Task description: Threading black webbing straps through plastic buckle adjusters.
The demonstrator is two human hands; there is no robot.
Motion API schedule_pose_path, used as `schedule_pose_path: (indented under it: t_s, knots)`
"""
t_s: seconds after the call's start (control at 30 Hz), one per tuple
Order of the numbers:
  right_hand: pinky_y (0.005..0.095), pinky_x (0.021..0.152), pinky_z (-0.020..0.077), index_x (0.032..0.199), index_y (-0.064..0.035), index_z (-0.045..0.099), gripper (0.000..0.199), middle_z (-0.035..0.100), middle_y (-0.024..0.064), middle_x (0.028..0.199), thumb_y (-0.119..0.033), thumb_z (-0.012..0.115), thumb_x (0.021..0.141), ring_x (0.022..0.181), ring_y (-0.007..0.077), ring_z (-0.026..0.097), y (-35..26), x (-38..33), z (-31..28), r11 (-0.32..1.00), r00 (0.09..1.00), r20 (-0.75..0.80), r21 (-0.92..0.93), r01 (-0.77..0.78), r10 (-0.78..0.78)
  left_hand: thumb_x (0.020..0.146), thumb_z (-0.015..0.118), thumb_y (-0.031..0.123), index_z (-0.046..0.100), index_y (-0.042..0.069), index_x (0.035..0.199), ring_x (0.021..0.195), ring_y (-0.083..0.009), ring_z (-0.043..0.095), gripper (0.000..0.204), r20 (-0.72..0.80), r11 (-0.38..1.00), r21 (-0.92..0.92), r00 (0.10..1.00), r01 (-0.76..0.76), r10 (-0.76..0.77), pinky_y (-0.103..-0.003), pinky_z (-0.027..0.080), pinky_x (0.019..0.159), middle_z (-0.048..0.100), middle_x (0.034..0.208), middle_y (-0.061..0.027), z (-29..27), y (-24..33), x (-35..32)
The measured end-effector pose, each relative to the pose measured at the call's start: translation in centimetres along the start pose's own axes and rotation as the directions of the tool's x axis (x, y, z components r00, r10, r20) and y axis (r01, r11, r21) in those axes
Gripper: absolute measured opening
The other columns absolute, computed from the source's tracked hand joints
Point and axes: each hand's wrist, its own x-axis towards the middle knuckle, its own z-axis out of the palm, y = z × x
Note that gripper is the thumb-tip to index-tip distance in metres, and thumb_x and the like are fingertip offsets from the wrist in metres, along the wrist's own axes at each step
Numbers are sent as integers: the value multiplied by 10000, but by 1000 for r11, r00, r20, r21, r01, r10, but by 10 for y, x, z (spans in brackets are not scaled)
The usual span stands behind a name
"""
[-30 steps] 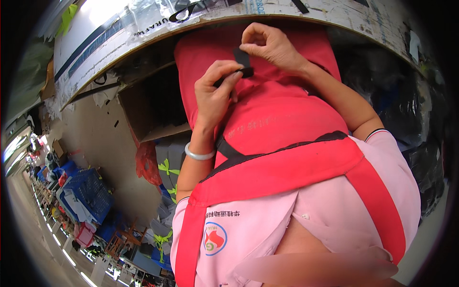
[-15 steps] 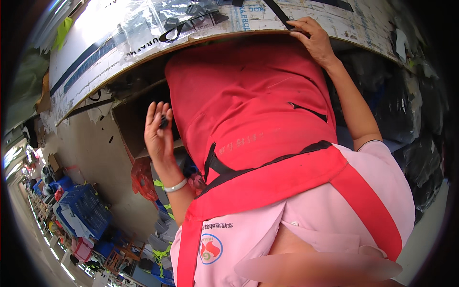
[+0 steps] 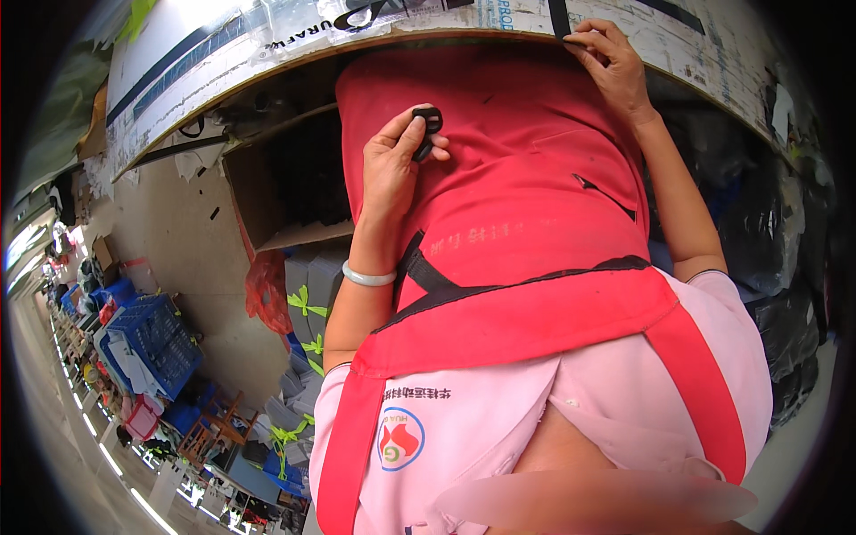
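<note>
Black looped pc (image 3: pixel 437 126) pinched in L hand (image 3: pixel 394 166); R hand (image 3: pixel 619 78) pinches blk strap (image 3: pixel 559 18) (by table edge (image 3: pixel 499 33)).

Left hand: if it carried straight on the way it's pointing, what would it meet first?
Beyond the black piece it holds, the left hand would probably meet the front edge of the table, though depth is unclear and it might brush the red apron first.

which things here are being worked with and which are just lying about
In use:
- small black piece, in the left hand
- black strap, in the right hand

Lying about:
- cardboard box
- red plastic bag
- blue crate
</note>
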Motion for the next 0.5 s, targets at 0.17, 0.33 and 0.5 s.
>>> schedule_pose_path:
  t_s: [0.17,0.33,0.5]
  knots:
    - [162,543,450,1042,-48,603,119,650,5,985,-71,611,925,614,35,561,-91,7,4,689,935,247,633,-354,254,970,569,126,599,-20,1190,716,-150,612,266,-24,999,-49,999,22,-23,-259,512,593,642,907,-74,1,0,-2]
    - [178,424,378,1006,-44,685,165,607,-26,694,-182,637,928,488,21,492,-130,12,25,418,709,661,587,-693,246,963,580,151,556,50,1261,706,-119,533,315,185,879,-425,971,216,-149,-225,438,533,585,885,-39,7,-4,2]
    - [171,407,356,962,-26,629,185,565,-3,645,-207,595,957,455,19,463,-141,21,39,289,639,758,587,-756,131,956,584,150,570,78,1230,670,-103,488,283,324,804,-514,935,299,-140,-204,402,512,581,910,-31,5,-8,3]
